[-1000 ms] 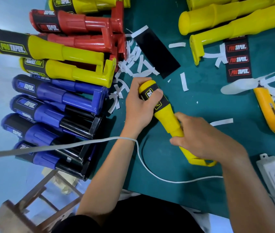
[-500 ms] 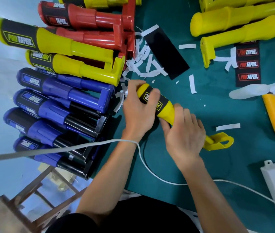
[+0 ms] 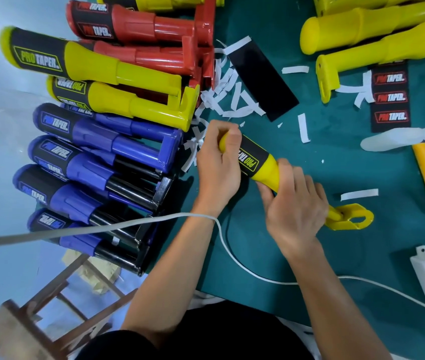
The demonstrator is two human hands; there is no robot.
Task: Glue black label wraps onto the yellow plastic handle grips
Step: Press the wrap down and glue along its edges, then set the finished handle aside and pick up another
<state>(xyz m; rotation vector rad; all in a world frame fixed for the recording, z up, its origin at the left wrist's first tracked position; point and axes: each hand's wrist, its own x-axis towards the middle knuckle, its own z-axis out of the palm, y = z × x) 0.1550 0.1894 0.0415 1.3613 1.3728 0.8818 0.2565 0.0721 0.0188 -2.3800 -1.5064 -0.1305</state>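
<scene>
Gripping the smooth yellow handle grip (image 3: 271,174), left hand (image 3: 216,172) and right hand (image 3: 294,211) fingers curl.

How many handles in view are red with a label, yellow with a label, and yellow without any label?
red labelled handles: 2
yellow labelled handles: 4
yellow bare handles: 3
Total: 9

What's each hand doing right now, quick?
Left hand: closed around the labelled end of the yellow handle.
Right hand: closed around the same handle's middle.
</scene>
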